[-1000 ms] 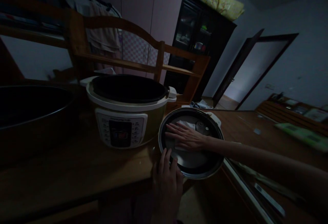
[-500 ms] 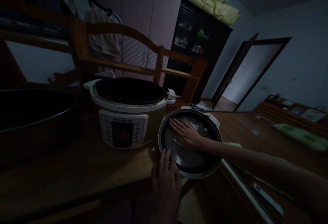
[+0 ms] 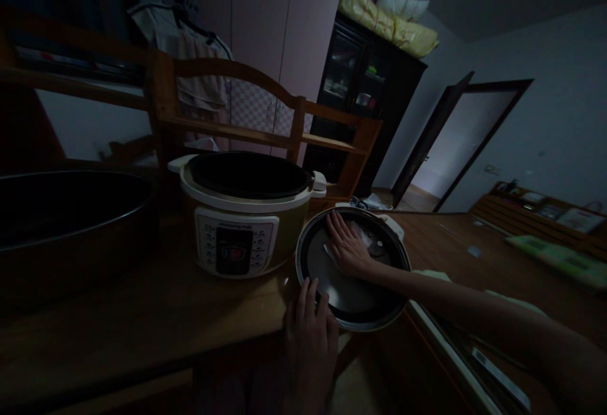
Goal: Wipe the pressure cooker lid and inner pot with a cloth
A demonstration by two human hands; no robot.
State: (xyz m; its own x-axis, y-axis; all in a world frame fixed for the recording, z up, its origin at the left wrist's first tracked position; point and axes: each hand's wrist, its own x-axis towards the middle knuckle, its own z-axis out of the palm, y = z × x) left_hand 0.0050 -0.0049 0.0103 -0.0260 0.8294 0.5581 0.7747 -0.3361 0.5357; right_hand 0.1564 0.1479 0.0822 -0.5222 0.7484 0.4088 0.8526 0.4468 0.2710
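A round lid [image 3: 341, 298] with a grey metal inner face and a dark ring lies tilted at the table's right edge, inner side up. My right hand [image 3: 349, 252] is laid over a thin white cloth [image 3: 364, 236], pressing it to the lid's inner face with the fingers stretched. My left hand [image 3: 310, 326] grips the lid's near rim; its fingertips show on the edge and the thumb is hidden. Left of the lid stands an electric pressure cooker [image 3: 237, 241], uncovered, its dark inside showing.
A large dark pot [image 3: 76, 225] stands at the far left of the wooden table [image 3: 222, 314]. Behind the cooker rises a wooden rack [image 3: 232, 127]. On the right, a brown wooden surface [image 3: 441, 244] carries a green packet [image 3: 559, 260].
My right hand has turned, its fingers pointing more toward the lid's far rim, and the cloth has shifted with it. My left hand stays at the near rim. The view has shifted slightly.
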